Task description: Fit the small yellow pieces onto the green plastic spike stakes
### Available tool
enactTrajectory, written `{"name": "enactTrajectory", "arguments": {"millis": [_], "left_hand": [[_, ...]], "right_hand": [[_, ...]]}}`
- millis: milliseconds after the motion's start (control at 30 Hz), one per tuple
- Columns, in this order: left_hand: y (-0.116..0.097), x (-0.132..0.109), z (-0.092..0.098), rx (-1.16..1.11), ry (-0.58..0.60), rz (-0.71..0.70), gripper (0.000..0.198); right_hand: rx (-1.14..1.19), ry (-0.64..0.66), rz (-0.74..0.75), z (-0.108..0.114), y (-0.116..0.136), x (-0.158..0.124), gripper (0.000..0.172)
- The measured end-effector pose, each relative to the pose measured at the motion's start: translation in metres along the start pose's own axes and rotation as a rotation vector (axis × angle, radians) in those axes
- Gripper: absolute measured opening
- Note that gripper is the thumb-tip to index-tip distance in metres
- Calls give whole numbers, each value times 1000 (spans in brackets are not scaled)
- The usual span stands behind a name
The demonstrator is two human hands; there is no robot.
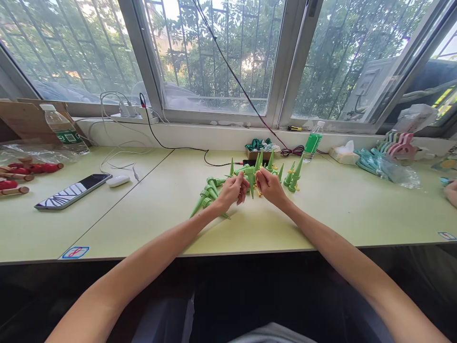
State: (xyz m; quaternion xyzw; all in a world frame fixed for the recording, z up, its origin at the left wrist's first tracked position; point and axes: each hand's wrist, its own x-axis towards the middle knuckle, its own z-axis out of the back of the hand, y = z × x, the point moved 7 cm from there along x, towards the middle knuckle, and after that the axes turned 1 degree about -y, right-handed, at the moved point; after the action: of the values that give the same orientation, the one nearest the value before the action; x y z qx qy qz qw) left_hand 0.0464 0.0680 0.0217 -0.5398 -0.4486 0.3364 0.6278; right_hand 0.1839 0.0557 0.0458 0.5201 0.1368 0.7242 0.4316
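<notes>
Both my hands meet over the middle of a pale green table (321,214). Between them a green plastic spike (251,181) points downward. My left hand (233,190) has its fingers curled on the spike's left side, and my right hand (270,186) pinches it from the right. Several more green cone-shaped spikes (208,195) lie in a heap to the left, some nested in a row. Others stand upright behind my hands (294,176), with small yellow parts among them.
A phone (73,191) and white mouse (118,180) lie at left, near red wooden toys (32,167) and a water bottle (64,128). A green bottle (312,145), tissues (343,153) and bagged teal parts (387,166) sit at right. Another person's hand (451,191) shows at the right edge.
</notes>
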Motion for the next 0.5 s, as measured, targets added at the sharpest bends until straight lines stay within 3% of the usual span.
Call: {"name": "enactTrajectory", "arguments": {"millis": [133,333,500], "left_hand": [[6,0,2,-52,-13,112,68],[19,-3,-11,-152,215,294,83],[22,-3,-14,-216,282,333,83]], "right_hand": [[-15,14,37,-2,4,-1,48],[33,82,42,-5,4,-2,47],[41,94,20,-5,-1,-2,48]]}}
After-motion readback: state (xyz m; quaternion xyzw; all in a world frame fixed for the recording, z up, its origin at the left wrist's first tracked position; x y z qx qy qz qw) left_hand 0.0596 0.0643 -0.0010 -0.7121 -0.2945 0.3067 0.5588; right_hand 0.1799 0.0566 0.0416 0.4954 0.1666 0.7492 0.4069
